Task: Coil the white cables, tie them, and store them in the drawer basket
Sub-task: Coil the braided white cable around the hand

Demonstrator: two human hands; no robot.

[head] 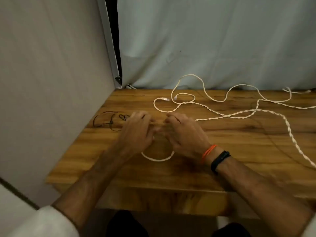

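A small coil of white cable (158,159) lies on the wooden table (222,151), mostly under my hands; only its near arc shows. My left hand (138,132) and my right hand (184,134) meet over the coil's far side, fingers curled and pinching something there. What they pinch is blurred and hidden. Loose white cables (213,115), partly twisted together, sprawl over the table's back and right, with connector ends (165,99) near the middle back.
Thin dark ties or bands (109,123) lie on the table left of my left hand. A grey panel (51,82) walls the left side and a pale cloth backdrop (205,40) hangs behind. The table's front edge (153,189) is near my body.
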